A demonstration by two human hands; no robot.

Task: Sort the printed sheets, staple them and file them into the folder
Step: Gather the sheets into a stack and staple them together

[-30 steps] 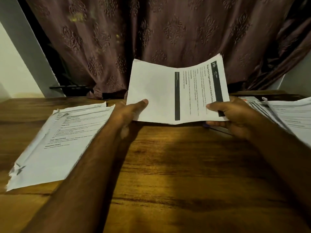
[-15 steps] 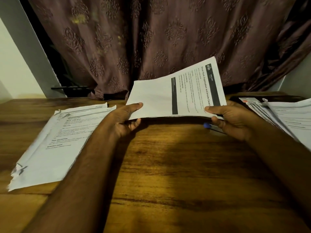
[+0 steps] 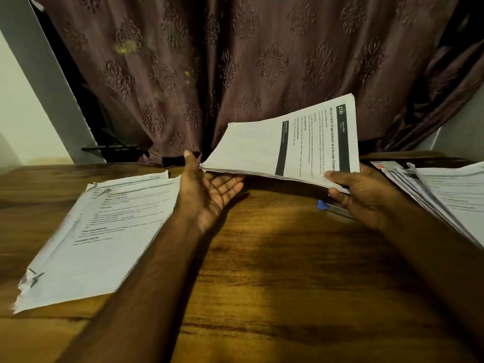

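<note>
Above the brown wooden counter (image 3: 275, 271), a white printed sheaf of sheets (image 3: 264, 150) hung.
Right hand (image 3: 364, 195) pinched its near edge in its grip; left hand (image 3: 209, 189) lay released, palm up, beneath.

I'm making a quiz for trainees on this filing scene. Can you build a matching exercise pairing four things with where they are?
Things:
1. held stack of sheets
2. left pile
3. right pile
4. blue-tipped object

Places:
A. flat on the table, left of the left hand
B. on the table under the right hand
C. raised above the table, pinched by the right hand
D. at the table's right edge

Pairs: 1-C, 2-A, 3-D, 4-B
</note>
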